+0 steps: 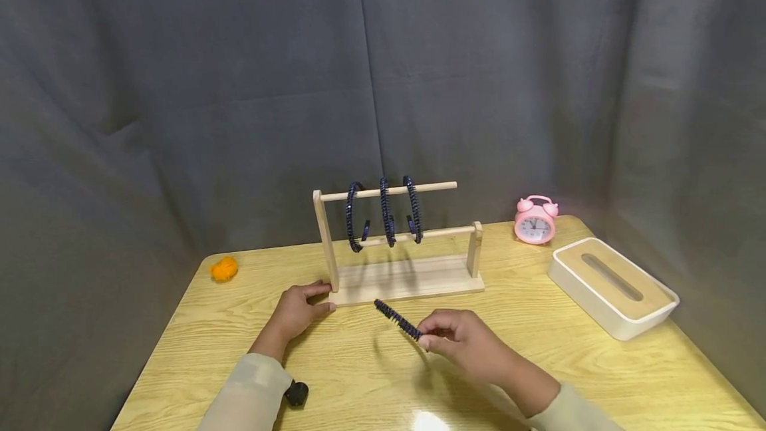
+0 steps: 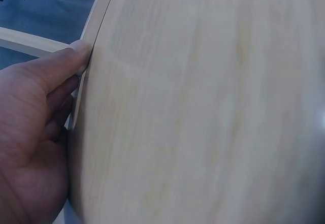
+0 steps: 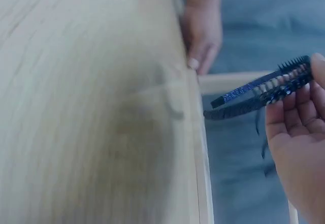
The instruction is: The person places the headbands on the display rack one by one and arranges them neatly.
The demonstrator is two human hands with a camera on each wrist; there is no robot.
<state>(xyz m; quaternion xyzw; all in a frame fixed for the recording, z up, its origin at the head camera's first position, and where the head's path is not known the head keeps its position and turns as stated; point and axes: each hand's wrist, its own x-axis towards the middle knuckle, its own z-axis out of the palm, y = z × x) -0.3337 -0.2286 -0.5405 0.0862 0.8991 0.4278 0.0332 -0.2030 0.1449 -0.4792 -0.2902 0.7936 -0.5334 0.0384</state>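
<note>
A dark blue, glittery headband with small teeth (image 1: 397, 319) is pinched between the thumb and fingers of my right hand (image 1: 469, 344), above the table in front of the wooden rack (image 1: 413, 278). In the right wrist view both ends of this headband (image 3: 238, 109) point toward the rack's base. My left hand (image 1: 297, 311) holds the left end of the base, thumb at its front corner and fingers by the tall post. Three similar headbands (image 1: 384, 208) hang spaced along the rack's upper bar, their lower parts around the lower bar.
An orange fluffy ball (image 1: 224, 269) lies at the table's back left. To the right of the rack stand a pink alarm clock (image 1: 535, 221) and a white tissue box with a wooden lid (image 1: 616, 285). A grey curtain (image 1: 269, 85) hangs behind the table.
</note>
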